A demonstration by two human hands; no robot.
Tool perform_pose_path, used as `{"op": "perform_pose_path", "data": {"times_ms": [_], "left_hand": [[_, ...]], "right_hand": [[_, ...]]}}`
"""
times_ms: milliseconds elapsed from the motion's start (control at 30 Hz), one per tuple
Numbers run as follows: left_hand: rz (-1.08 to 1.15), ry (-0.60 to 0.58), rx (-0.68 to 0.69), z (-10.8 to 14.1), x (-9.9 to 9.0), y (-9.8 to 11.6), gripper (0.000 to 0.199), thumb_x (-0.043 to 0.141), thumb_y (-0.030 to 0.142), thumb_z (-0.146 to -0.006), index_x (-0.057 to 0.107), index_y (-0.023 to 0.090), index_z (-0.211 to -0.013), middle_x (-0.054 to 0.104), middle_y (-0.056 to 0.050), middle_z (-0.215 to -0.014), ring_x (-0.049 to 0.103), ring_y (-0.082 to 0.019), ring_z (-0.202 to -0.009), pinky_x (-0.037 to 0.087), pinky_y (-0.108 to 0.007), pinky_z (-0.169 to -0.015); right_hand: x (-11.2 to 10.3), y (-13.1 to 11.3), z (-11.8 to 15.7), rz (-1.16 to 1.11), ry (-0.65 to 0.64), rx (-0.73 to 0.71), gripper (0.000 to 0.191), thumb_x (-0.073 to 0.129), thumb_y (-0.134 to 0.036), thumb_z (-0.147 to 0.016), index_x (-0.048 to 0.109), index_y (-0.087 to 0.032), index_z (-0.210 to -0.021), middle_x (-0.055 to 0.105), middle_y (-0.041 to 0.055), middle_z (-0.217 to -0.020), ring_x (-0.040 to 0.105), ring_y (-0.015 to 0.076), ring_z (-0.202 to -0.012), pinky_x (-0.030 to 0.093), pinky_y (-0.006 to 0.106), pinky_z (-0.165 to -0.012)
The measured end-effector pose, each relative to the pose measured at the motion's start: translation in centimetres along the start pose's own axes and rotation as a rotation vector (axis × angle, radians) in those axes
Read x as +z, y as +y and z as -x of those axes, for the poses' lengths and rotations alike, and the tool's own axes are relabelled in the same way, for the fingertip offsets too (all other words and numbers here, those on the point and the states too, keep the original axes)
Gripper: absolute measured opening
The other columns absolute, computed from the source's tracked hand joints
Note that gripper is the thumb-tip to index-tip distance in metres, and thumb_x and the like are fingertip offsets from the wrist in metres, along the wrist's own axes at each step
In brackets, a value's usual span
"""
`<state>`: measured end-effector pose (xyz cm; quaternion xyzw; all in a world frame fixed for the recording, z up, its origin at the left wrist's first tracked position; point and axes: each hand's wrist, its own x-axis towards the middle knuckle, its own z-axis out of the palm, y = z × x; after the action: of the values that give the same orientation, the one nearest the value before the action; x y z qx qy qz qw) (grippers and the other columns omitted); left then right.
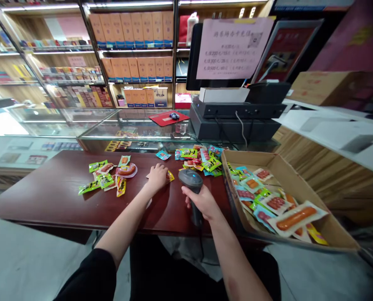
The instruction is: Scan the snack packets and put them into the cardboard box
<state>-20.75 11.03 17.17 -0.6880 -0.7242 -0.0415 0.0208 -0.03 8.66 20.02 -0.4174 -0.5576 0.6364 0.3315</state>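
My right hand (pixel 201 200) is wrapped round the handle of a black barcode scanner (pixel 191 179), which stands upright over the dark red table with a small blue light on its head. Left of it, my left hand (pixel 158 176) is closed over a yellow snack packet (pixel 170 177) on the tabletop; most of that packet is hidden under the fingers. Further left lies a loose group of sausage packets (pixel 106 175) in green, yellow and clear wrappers. A larger heap of snack packets (pixel 201 159) is behind the scanner, and a single blue packet (pixel 163 155) lies behind my left hand.
On the right, an open cardboard box (pixel 280 161) holds several packed sausages. Beyond the table (pixel 57 184) stands a glass counter (pixel 120 125) with a red mouse pad (pixel 161 118), a computer mouse (pixel 174 116) and a black till (pixel 230 125). The scanner's cable (pixel 201 246) hangs near my legs.
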Motion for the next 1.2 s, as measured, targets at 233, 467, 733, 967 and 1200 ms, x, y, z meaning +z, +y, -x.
{"op": "perform_pose_path", "data": {"times_ms": [233,467,733,967,1200], "left_hand": [[0.122,-0.144,0.007,-1.9,-1.1,-0.5,0.047,0.071,0.029,-0.071,0.059,0.019,-0.115,0.07,-0.011,-0.106,0.064,-0.028,-0.101,0.044,-0.037,-0.087],[0.961,0.049,-0.203,-2.5,-1.8,-2.0,0.033,0.08,0.04,-0.062,0.071,0.017,-0.083,0.072,-0.003,-0.078,0.067,-0.02,-0.079,0.052,-0.028,-0.071],[1.75,0.14,-0.462,-1.5,-0.3,1.1,0.042,0.09,0.029,-0.052,0.064,0.013,-0.08,0.071,-0.005,-0.076,0.07,-0.019,-0.072,0.06,-0.036,-0.07],[1.77,0.125,-0.46,-1.3,-0.8,0.6,0.037,0.089,0.026,-0.056,0.063,0.013,-0.078,0.072,-0.006,-0.077,0.071,-0.02,-0.075,0.061,-0.035,-0.067],[1.748,0.131,-0.499,-1.1,-1.2,1.0,0.032,0.086,0.023,-0.059,0.061,0.012,-0.078,0.069,-0.003,-0.071,0.068,-0.015,-0.064,0.06,-0.03,-0.06]], "right_hand": [[-0.7,0.5,0.6,0.003,-0.03,0.027,0.035,0.074,-0.045,-0.068,0.06,-0.015,-0.08,0.056,-0.0029,-0.044,0.05,0.0105,-0.035,0.04,0.021,-0.037],[-2.0,1.9,0.3,-0.033,0.03,-0.006,0.039,0.076,-0.049,-0.067,0.06,-0.015,-0.078,0.057,-0.002,-0.046,0.049,0.0105,-0.035,0.04,0.022,-0.037],[-2.0,1.5,0.6,0.021,0.049,-0.037,0.036,0.075,-0.048,-0.069,0.06,-0.017,-0.075,0.057,-0.002,-0.046,0.05,0.0117,-0.037,0.041,0.023,-0.038],[-1.8,1.2,0.6,0.101,0.051,-0.107,0.035,0.072,-0.051,-0.074,0.061,-0.017,-0.078,0.059,-0.0009,-0.05,0.054,0.0131,-0.04,0.045,0.024,-0.041],[-1.7,1.2,0.7,0.106,0.055,-0.119,0.037,0.071,-0.053,-0.074,0.061,-0.017,-0.077,0.059,-0.0004,-0.05,0.055,0.014,-0.041,0.046,0.025,-0.041]]}}
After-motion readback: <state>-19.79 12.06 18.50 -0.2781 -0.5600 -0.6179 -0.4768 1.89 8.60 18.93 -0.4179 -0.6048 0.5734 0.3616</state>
